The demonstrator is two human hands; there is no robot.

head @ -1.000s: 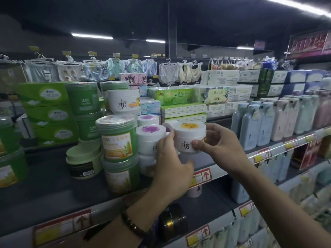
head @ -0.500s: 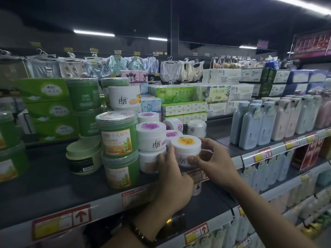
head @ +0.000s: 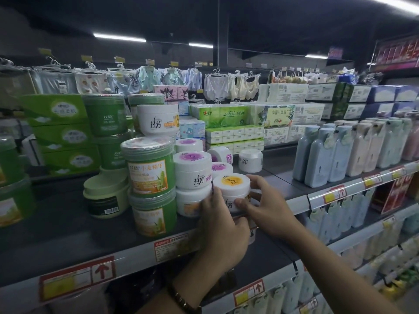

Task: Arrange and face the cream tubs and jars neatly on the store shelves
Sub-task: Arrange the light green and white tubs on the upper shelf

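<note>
A white cream tub with an orange lid sticker (head: 231, 189) stands near the front edge of the dark shelf (head: 68, 232). My left hand (head: 221, 225) holds its left side and my right hand (head: 264, 207) holds its right side, thumb on the label. Just left of it is a stack of two white tubs (head: 192, 177), the upper one with a purple sticker. Behind are more white tubs: a purple-topped one (head: 221, 168), one lying tilted (head: 221, 155) and one upside down (head: 250, 159). Two stacked green jars (head: 149, 177) stand further left.
A pale green tub (head: 105, 196) sits left of the green jars, with more green jars (head: 106, 116) and a large white tub (head: 158, 118) behind. Grey and pink bottles (head: 335, 152) fill the shelf to the right. Tissue packs (head: 226, 118) are stacked behind.
Both hands have brought the orange-sticker tub down from the air onto the shelf, beside the stack of white tubs, and still hold it there.
</note>
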